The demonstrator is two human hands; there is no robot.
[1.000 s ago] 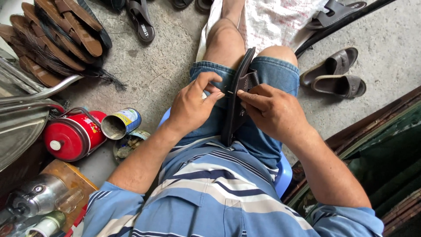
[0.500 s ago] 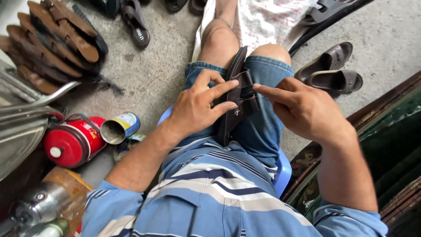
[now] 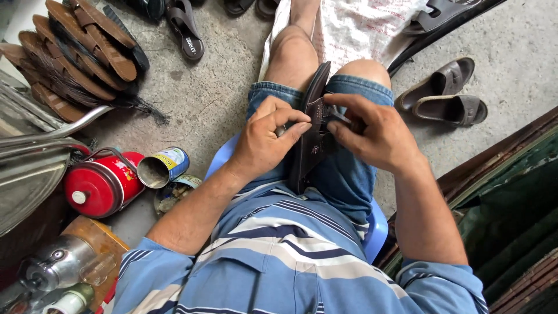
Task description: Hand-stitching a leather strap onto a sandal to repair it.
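Head view looking down at a seated person in a striped shirt and denim shorts, working on a dark brown sandal that stands on edge between the knees, its sole running from the lap toward the far side of the scene. The left hand is curled closed on the near-left edge of the sandal, thumb and forefinger pinched against it; a thin pale object seems to sit between those fingers, too small to identify. The right hand is partly closed, its fingertips pressed on the strap area at the sandal's right face. As a judgement, the work on the strap is in progress: the strap looks neither fully seated nor released, and how much remains cannot be read from this view. Containers: at left on the concrete floor, an open tin can lies on its side with a dull grey-brown inside, contents not discernible; just near it, a shallow round lid or dish holds dark residue; a red canister with a wire handle lies beside the can, closed. A stack of brown sandals lies at far left, and a grey pair of sandals at right. The person sits on a blue plastic stool.
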